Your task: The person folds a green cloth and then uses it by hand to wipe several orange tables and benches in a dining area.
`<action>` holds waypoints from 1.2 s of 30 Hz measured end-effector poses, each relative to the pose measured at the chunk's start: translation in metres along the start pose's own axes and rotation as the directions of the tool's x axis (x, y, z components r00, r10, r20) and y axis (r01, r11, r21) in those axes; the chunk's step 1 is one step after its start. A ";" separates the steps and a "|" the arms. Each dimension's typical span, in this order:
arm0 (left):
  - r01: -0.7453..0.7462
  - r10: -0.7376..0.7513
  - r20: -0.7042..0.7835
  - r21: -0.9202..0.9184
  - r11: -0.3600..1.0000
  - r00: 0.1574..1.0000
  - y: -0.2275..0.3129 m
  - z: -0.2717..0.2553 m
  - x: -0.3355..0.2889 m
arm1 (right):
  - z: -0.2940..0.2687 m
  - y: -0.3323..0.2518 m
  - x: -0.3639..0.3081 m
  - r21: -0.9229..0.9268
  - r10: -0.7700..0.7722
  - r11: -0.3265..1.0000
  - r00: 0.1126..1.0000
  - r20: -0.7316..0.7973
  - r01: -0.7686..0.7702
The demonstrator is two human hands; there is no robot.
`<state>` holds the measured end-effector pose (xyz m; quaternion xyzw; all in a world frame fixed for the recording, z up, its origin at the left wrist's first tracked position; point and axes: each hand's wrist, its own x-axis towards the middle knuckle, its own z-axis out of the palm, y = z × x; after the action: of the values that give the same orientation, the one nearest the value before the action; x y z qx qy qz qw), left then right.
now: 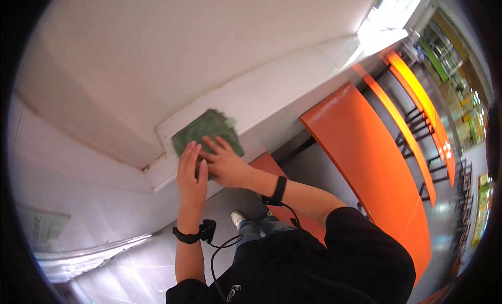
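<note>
A green folded cloth (206, 125) lies on the white tiled ledge (266, 94) along the wall, close to the corner. My right hand (226, 162) rests on the cloth's near part with its fingers spread. Beside it, my left hand (191, 181) reaches up to the cloth's near left edge, fingers stretched out and the thumb apart. The fingertips of the two hands almost meet, and whether the left ones press on the cloth I cannot tell. Each wrist wears a black strap with a small device and a cable.
A long orange table (366, 152) stands to the right, with orange benches (400, 128) beyond it. Part of another orange surface (277, 181) shows below the ledge. A white wall (172, 47) rises behind the ledge. My shoe (237, 218) is on the grey floor.
</note>
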<state>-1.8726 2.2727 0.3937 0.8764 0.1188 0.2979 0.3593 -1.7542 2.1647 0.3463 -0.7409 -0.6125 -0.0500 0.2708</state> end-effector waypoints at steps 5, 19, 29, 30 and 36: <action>-0.006 -0.011 0.041 0.392 0.920 0.999 -0.020 0.047 0.004 | 0.000 0.024 0.005 0.066 -0.184 0.982 0.974 0.134 0.177; -0.235 0.275 -0.023 0.454 0.859 0.961 0.065 0.303 0.109 | -0.076 0.263 -0.108 0.038 0.021 0.999 0.981 -0.192 -0.014; -0.241 0.247 -0.035 0.121 0.963 0.968 0.085 0.368 0.190 | -0.141 0.301 -0.103 0.426 0.397 0.854 0.904 -0.162 -0.299; -0.146 0.143 0.186 0.005 0.989 0.972 0.093 0.354 0.193 | -0.140 0.298 -0.112 0.305 0.460 0.866 0.870 -0.175 -0.397; -0.169 0.162 0.113 0.054 0.984 0.980 0.032 0.295 0.145 | -0.069 0.266 -0.089 -0.011 0.295 0.955 0.949 -0.110 -0.298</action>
<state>-1.5784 2.1463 0.3134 0.9090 0.0354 0.2749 0.3113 -1.5096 2.0269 0.2786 -0.8244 -0.4784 -0.0568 0.2973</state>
